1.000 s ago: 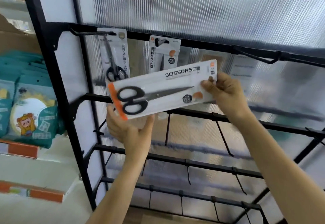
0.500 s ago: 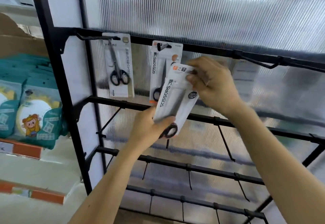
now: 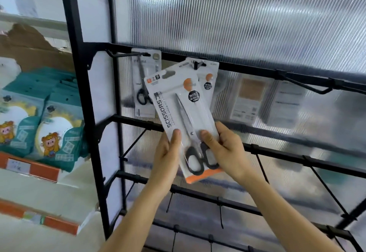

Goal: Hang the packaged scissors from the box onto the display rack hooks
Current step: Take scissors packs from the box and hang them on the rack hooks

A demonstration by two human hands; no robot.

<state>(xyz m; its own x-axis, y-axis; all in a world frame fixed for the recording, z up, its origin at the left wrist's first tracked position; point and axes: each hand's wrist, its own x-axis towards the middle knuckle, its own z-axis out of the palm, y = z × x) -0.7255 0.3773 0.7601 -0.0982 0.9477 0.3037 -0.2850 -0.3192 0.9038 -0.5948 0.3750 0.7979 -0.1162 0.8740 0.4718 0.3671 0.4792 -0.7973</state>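
The left hand [image 3: 168,152] and the right hand [image 3: 225,148] are gripping the scissors package [image 3: 178,109] by its lower end, fingers [image 3: 176,137] clamped on both edges, so the hang hole [image 3: 168,73] on top is free. It is tilting just below the hook [image 3: 197,65], where another package [image 3: 210,81] is hanging.

Scissors packs [image 3: 176,113]: three; hands [image 3: 167,153]: two; top-bar hooks [image 3: 309,87]: three; cartoon pouches [image 3: 59,133], front row: two.

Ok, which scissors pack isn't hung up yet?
Find the black display rack with the ribbed panel behind. Under its top bar, the left hand and right hand hold a white SCISSORS pack. The twin pack behind and the small-scissors pack sit on hooks; this one tilts, off any hook.
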